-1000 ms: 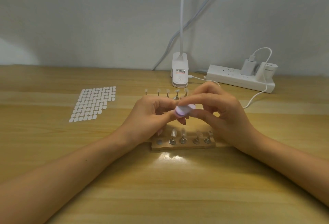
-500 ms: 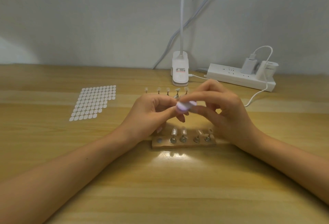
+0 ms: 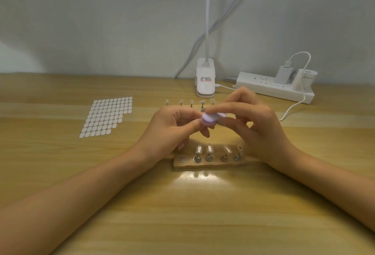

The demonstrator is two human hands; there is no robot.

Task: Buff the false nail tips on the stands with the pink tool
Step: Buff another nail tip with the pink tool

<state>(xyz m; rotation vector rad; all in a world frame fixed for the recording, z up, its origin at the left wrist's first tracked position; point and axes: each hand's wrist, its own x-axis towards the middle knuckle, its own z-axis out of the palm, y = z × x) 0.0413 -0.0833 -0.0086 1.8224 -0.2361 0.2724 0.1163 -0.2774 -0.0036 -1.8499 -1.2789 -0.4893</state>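
My right hand pinches the pink tool, a small lilac-pink block, above the wooden base. My left hand has its fingers curled, and thumb and forefinger pinch a small nail tip stand right under the tool's end; that piece is almost wholly hidden. On the base stand several nail tips on metal stands. Its leftmost slot is empty. A second row of nail tips on stands is farther back, partly behind my hands.
A sheet of white oval stickers lies at the left. A white clip lamp and a power strip with a charger and cable sit at the back by the wall.
Both hands with the pink tool have risen slightly above the base. The tool has shifted a little between the fingertips. The stands on the base have not moved.
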